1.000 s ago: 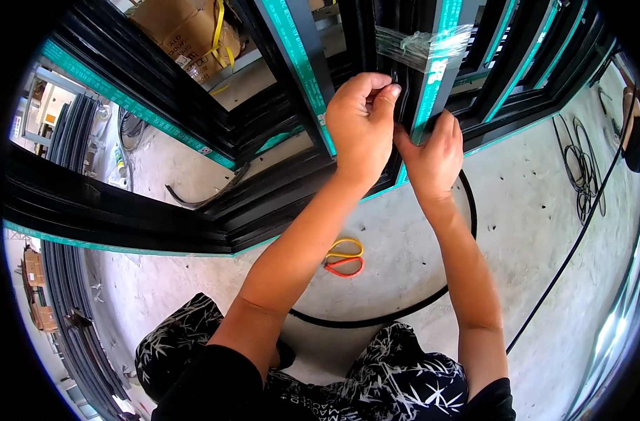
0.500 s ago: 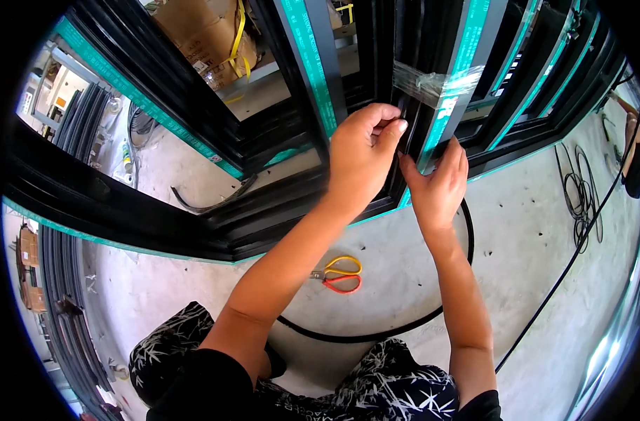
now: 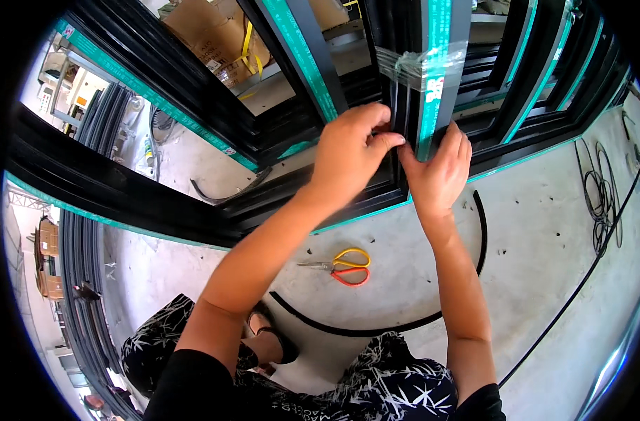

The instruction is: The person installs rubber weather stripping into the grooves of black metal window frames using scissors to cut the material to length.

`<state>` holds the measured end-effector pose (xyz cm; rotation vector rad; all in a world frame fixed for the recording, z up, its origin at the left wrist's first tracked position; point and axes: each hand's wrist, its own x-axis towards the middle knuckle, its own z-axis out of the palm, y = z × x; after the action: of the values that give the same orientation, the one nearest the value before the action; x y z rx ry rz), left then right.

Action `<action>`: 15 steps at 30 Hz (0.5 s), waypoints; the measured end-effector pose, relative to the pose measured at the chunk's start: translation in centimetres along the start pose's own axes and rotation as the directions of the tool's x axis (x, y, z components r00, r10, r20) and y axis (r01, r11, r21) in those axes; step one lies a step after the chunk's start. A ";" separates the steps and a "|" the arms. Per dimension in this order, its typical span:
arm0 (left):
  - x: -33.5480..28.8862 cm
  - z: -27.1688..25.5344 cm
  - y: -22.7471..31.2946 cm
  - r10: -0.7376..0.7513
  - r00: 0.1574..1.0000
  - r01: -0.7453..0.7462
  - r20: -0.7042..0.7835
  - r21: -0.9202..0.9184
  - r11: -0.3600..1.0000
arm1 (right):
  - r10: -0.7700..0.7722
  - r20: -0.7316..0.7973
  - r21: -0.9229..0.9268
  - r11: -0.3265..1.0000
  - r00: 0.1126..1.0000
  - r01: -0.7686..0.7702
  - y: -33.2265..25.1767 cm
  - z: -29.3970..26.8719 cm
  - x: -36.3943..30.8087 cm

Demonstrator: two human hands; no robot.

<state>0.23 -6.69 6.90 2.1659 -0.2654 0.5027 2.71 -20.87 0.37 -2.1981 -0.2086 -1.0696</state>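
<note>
My left hand (image 3: pixel 353 153) is closed in a pinch at a dark upright groove of the black window frame (image 3: pixel 292 200). What lies between its thumb and forefinger is hidden. Beside it, my right hand (image 3: pixel 440 170) wraps the lower part of an upright frame bar (image 3: pixel 462 77) faced with green film, its thumb on the near side and its fingers round the right edge. The two thumb tips almost meet. Clear stretch wrap (image 3: pixel 411 70) binds the bar above both hands.
Scissors (image 3: pixel 351 267) with one yellow and one red handle lie on the concrete floor. A black strip (image 3: pixel 348 332) curves around them. To the right are coiled cable (image 3: pixel 600 193) and a long cord; at left stand bundled dark profiles (image 3: pixel 81 281). Behind the frame sits a cardboard box (image 3: pixel 207 35).
The view has shifted slightly. My left thumb has come down closer to my right thumb, and both hands stay at the same bar. The floor strip's two ends now show.
</note>
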 end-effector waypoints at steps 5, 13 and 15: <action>0.7 -0.5 -0.7 -0.061 0.994 0.065 0.095 -0.035 0.997 | 0.030 0.009 -0.022 0.999 1.000 -0.029 0.5 0.3 0.0; 2.9 -2.6 -0.7 -0.131 0.897 0.172 0.423 -0.059 0.983 | 0.076 0.012 0.003 0.997 0.997 -0.076 0.4 0.3 0.2; 2.7 -2.5 -0.3 -0.143 0.892 0.205 0.428 -0.102 0.973 | 0.085 0.032 -0.001 0.996 0.996 -0.085 0.2 0.1 0.2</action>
<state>2.13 -4.50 9.20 2.1106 -0.3245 -0.0907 2.96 -21.02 0.32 -2.2047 -0.1279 -0.9878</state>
